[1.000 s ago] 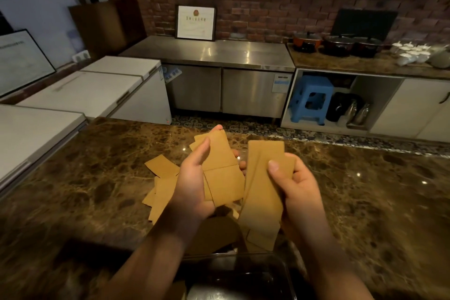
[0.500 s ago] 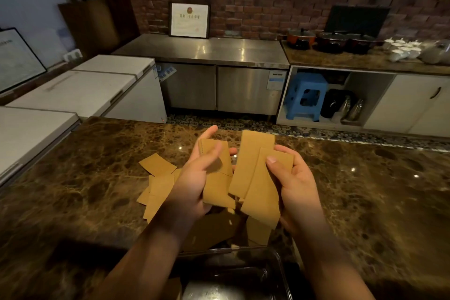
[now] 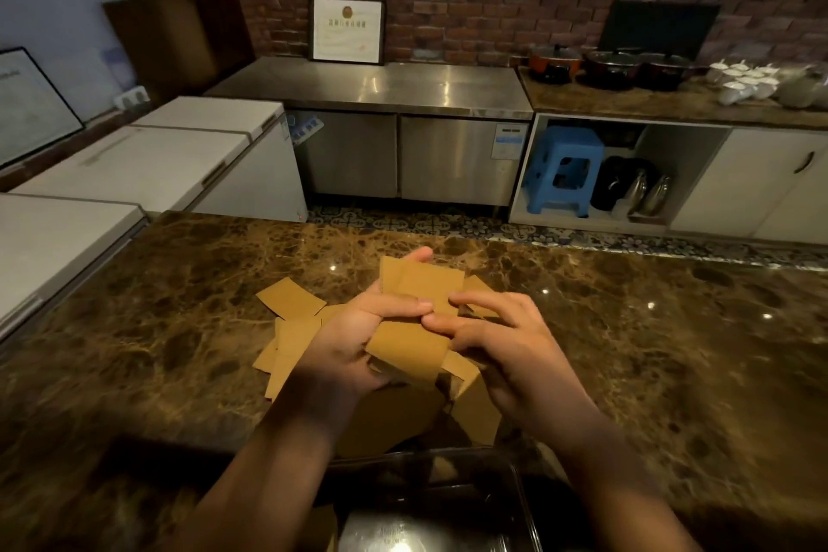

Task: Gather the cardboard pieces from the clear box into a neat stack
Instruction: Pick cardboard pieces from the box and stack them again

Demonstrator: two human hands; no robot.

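Left hand (image 3: 354, 341) gripping cardboard pieces (image 3: 416, 318) | right hand (image 3: 497, 341) pinching same bundle, thumbs meeting on top

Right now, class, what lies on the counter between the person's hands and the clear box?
In the head view, loose cardboard pieces lie there, below the left hand and right hand, just beyond the clear box.

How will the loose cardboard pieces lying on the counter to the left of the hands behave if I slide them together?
The loose cardboard pieces look thin and flat, so probably light and fairly stiff. On the polished marble counter they would likely skid easily and ride over each other, since several already overlap. The left hand and right hand hold similar pieces without visible sagging.
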